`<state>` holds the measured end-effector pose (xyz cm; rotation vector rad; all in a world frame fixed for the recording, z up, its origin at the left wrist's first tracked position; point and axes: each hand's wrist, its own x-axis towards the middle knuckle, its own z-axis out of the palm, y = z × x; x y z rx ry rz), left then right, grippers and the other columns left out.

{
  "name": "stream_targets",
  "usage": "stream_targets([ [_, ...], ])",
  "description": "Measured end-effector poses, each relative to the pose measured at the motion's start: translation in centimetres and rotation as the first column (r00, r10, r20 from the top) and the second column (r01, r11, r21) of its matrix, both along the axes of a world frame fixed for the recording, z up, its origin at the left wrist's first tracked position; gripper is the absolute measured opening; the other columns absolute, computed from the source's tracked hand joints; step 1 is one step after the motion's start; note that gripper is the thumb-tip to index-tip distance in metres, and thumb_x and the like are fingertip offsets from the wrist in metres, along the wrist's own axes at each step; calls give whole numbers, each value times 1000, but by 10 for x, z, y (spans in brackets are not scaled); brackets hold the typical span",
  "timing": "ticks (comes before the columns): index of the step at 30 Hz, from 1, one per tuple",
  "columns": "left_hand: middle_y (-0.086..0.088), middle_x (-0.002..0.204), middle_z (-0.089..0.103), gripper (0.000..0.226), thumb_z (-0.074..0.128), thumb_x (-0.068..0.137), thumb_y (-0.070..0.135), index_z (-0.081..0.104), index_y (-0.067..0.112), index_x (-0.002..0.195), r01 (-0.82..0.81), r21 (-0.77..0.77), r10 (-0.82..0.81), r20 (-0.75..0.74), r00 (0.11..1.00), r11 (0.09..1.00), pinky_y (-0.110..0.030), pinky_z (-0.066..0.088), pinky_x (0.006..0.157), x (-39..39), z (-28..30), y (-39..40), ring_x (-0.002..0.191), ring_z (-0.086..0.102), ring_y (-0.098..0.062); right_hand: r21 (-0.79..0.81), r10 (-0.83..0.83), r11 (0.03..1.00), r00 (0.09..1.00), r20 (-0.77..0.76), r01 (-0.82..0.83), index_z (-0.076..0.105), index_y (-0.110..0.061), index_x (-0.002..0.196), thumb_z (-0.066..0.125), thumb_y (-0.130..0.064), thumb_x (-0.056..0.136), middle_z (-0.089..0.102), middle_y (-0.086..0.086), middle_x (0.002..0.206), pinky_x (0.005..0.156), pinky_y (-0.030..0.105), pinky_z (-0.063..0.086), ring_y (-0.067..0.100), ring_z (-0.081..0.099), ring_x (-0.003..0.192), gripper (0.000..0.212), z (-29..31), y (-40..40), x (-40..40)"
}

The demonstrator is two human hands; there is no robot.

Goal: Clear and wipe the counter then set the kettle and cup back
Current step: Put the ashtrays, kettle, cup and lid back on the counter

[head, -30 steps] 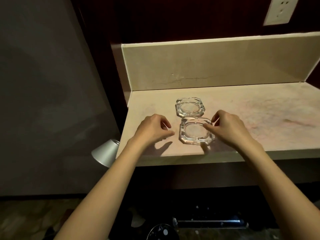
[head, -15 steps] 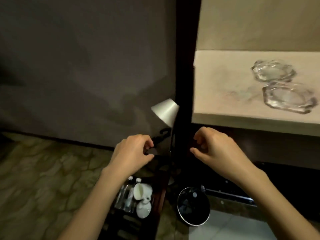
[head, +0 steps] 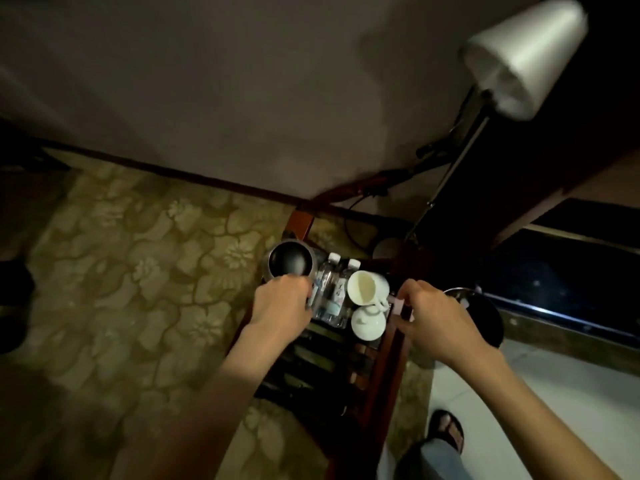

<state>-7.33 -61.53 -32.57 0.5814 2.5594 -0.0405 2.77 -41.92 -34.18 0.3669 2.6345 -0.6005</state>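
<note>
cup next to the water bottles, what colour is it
White, with a cream-looking inside; the cup shows best in the head view, beside the water bottles.

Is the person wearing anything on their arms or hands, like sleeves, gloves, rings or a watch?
No. Both forearms are bare as far as the picture shows, so no sleeves appear. The left hand and the right hand have no gloves, and no watch or bracelet shows at either wrist. The picture is dim and a bit blurred, so a thin ring could be missed, but none is visible.
</note>
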Motion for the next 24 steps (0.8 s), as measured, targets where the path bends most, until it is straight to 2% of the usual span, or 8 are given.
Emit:
stream_targets([
  [5,1,108,64,21,61,88,23,60,21,109,35,4,-35,29,999,999,-34,51,78,-5,-85,-3,100,62,-22,-1,-97,995,991,96,97,49,-18,122,60,-36,89,54,2,119,70,30,41,25,59,103,39,-75,-11,-9],
  [9,-2,108,63,19,59,90,22,59,19,109,48,13,-49,45,998,999,-34,49,76,-7,-144,6,100,62,-24,-9,-184,982,977,111,186,52,-16,117,65,-33,86,57,4,120,78,36,49,27,59,104,38,-127,-7,-12],
  [12,-3,112,62,23,58,90,24,58,20,113,58,15,-58,57,997,998,-35,48,78,-3,-182,16,103,61,-25,-20,-231,972,967,107,234,53,-14,117,66,-29,85,59,6,118,82,39,50,29,59,105,38,-159,-2,-14],
  [18,-5,111,62,21,57,91,25,59,17,112,63,39,-66,74,995,997,-35,49,77,20,-234,39,101,63,-27,-44,-253,966,967,40,255,56,-11,113,68,-30,84,55,7,117,72,30,40,30,59,99,37,-206,4,-24],
  [24,-4,116,58,32,60,90,30,55,20,120,21,151,-39,113,993,988,-34,47,81,36,-273,57,106,60,-24,-122,-293,949,956,-12,289,63,-11,99,68,-27,85,58,4,108,72,26,39,21,59,95,22,-236,4,-22],
])
